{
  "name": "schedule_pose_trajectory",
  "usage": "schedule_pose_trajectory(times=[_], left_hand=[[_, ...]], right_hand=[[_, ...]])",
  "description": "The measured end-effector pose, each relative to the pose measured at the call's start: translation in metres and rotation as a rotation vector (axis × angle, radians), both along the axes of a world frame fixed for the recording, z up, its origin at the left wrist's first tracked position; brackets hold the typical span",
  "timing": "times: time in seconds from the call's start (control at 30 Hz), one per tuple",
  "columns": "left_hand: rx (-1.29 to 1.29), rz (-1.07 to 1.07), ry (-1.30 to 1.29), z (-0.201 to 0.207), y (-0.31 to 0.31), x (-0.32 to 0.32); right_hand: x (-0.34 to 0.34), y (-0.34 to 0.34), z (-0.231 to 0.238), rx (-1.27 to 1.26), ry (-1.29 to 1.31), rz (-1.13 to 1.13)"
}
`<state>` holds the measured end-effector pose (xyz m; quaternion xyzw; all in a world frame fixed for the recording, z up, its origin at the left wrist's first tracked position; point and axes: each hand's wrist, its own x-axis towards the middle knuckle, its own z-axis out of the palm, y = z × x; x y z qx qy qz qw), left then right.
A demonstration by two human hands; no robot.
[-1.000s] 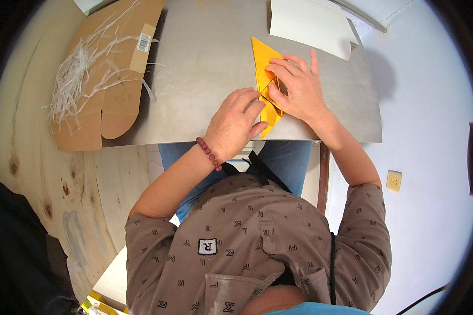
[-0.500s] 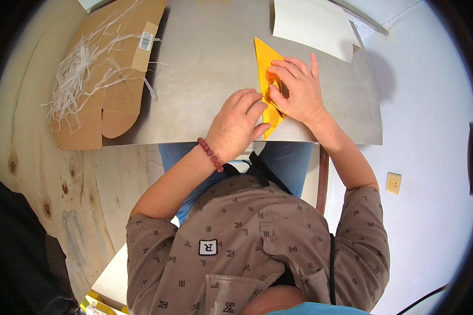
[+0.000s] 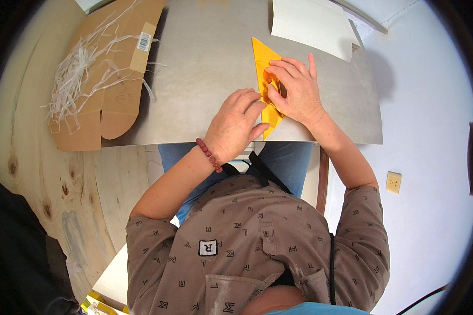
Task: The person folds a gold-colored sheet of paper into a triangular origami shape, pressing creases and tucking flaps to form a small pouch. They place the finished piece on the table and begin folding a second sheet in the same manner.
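A folded sheet of shiny yellow paper lies on the grey metal table near its front edge, its long pointed shape running away from me. My left hand holds its near left side, fingertips curled at the edge and thumb on the near end. My right hand grips the right side, with the thumb bent inward against the crumpled middle and the other fingers arched over the paper; the little finger sticks up. Both hands partly hide the folds in the middle. A dark red bead bracelet is on my left wrist.
At the left of the metal table lies an opened brown cardboard box with a tangle of white plastic strips over it. A white sheet lies at the far right. The wall with a socket stands to the right.
Both hands stay nearly in place on the yellow paper. Its right-hand fold looks slightly flatter under my right thumb and fingers.
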<state>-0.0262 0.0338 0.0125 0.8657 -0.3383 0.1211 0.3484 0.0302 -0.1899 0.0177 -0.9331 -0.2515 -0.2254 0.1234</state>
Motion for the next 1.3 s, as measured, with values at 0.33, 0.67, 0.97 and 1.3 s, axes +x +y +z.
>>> schedule_pose_trajectory(times=[0.33, 0.67, 0.97, 1.3], left_hand=[[-0.007, 0.003, -0.023, -0.0008, 0.0002, 0.0], [0.01, 0.01, -0.029, 0.0003, 0.0001, -0.0003], [0.012, 0.008, -0.021, 0.0015, 0.0, -0.0001], [0.01, 0.006, -0.033, 0.0002, -0.0003, 0.0007]], right_hand=[[-0.0005, 0.0007, -0.0017, 0.009, -0.022, -0.005], [-0.0005, 0.001, -0.003, -0.025, -0.018, -0.026], [-0.0003, 0.0017, -0.0034, -0.031, -0.004, -0.037], [0.0001, 0.0035, -0.0043, -0.012, 0.003, -0.045]])
